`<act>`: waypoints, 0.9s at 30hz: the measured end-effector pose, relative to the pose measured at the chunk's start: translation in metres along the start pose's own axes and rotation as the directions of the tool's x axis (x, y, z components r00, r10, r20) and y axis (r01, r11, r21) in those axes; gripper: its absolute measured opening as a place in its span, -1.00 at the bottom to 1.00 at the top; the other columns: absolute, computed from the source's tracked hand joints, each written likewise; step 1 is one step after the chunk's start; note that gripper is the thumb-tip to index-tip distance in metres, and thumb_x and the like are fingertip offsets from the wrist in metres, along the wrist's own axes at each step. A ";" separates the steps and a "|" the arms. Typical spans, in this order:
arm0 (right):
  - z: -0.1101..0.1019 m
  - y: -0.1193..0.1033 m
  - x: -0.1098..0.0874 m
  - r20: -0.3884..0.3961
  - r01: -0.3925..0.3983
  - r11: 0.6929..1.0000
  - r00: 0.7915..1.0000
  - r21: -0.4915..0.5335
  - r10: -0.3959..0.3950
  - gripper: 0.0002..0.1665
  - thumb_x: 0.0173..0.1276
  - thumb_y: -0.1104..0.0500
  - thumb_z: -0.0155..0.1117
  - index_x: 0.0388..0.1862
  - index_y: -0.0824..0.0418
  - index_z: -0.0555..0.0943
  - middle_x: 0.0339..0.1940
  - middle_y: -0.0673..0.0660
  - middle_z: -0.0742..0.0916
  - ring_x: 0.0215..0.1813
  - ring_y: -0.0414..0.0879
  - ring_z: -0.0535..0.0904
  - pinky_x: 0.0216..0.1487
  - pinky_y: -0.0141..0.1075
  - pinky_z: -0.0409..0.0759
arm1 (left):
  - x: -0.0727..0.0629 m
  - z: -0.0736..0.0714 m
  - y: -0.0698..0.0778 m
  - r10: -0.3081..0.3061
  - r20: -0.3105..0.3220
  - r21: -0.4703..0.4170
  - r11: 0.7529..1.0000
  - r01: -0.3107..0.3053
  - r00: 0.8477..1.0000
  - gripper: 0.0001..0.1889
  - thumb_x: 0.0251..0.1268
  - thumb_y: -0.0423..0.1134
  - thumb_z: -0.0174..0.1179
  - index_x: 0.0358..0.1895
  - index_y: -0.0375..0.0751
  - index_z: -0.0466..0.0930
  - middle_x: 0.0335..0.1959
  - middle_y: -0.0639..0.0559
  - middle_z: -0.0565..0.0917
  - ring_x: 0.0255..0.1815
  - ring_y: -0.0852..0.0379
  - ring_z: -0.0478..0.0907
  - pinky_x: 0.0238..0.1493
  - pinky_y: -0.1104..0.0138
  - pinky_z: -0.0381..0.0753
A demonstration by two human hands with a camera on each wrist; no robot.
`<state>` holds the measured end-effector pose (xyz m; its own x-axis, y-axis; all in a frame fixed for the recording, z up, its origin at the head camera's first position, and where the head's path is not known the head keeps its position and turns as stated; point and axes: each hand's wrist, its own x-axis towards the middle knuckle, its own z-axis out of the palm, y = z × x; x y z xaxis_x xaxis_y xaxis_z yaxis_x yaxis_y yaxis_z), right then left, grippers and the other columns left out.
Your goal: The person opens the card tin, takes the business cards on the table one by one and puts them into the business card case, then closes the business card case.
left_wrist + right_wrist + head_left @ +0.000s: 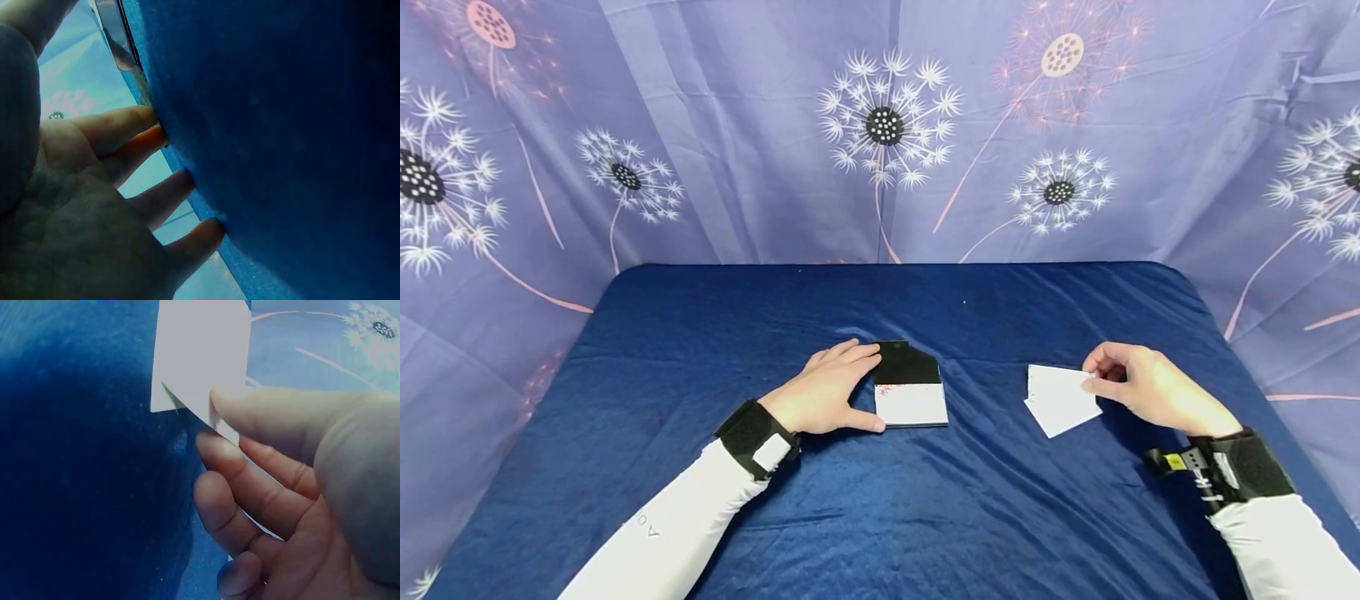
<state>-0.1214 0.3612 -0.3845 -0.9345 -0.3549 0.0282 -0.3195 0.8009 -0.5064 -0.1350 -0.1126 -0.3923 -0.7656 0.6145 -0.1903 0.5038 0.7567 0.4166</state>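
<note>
In the head view, my left hand [829, 390] lies at the left side of a flat black-and-white square object [912, 405] with a small pink print; its exact kind is unclear. The thumb touches the lower left corner and the forefinger the upper left, with the fingers [181, 187] spread and fairly straight. My right hand [1138, 385] pinches the right corner of a white card [1060, 408] between thumb and forefinger. In the right wrist view this card [200, 350] lifts at the pinched corner above another white card [164, 400] underneath. Their lower faces are hidden.
A dark blue cloth [880, 517] covers the table, slightly wrinkled. Behind and at both sides hangs a purple curtain [760, 167] with dandelion prints. The cards lie to the right of the black-and-white object, with bare cloth between them.
</note>
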 end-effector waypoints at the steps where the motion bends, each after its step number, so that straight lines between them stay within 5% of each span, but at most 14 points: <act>1: 0.000 0.000 0.000 -0.007 0.006 1.000 1.000 0.012 -0.006 -0.90 0.46 0.21 0.48 -0.17 0.07 0.69 -0.36 -0.07 0.70 -0.33 -0.23 0.59 -0.30 -0.36 0.51 | 0.000 0.000 0.000 0.000 0.000 -0.001 1.000 0.000 1.000 0.06 0.29 0.31 0.42 0.70 -0.16 0.20 0.72 -0.03 0.15 0.75 -0.18 -0.09 0.61 -0.24 0.00; 9: 0.002 0.005 0.000 -0.053 0.063 0.998 0.997 0.011 -0.062 -0.93 0.52 0.34 0.35 -0.17 0.19 0.71 -0.32 -0.09 0.73 -0.32 -0.27 0.59 -0.28 -0.45 0.48 | -0.001 0.001 0.001 -0.005 0.000 0.004 1.000 0.005 1.000 0.06 0.29 0.31 0.42 0.70 -0.16 0.19 0.72 -0.02 0.15 0.75 -0.18 -0.09 0.61 -0.23 -0.01; 27: -0.004 -0.005 0.008 -0.046 0.021 0.996 0.999 0.086 -0.017 -0.91 0.58 0.28 0.31 -0.11 0.11 0.71 -0.25 -0.02 0.76 -0.25 -0.16 0.65 -0.22 -0.46 0.50 | 0.000 0.000 0.001 -0.003 -0.004 0.006 1.000 0.003 1.000 0.06 0.29 0.32 0.43 0.70 -0.15 0.20 0.72 -0.02 0.16 0.74 -0.16 -0.08 0.62 -0.20 0.00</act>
<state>-0.1279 0.3558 -0.3780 -0.9352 -0.3457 0.0765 -0.3242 0.7493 -0.5775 -0.1342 -0.1124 -0.3924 -0.7691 0.6109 -0.1878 0.5035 0.7601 0.4107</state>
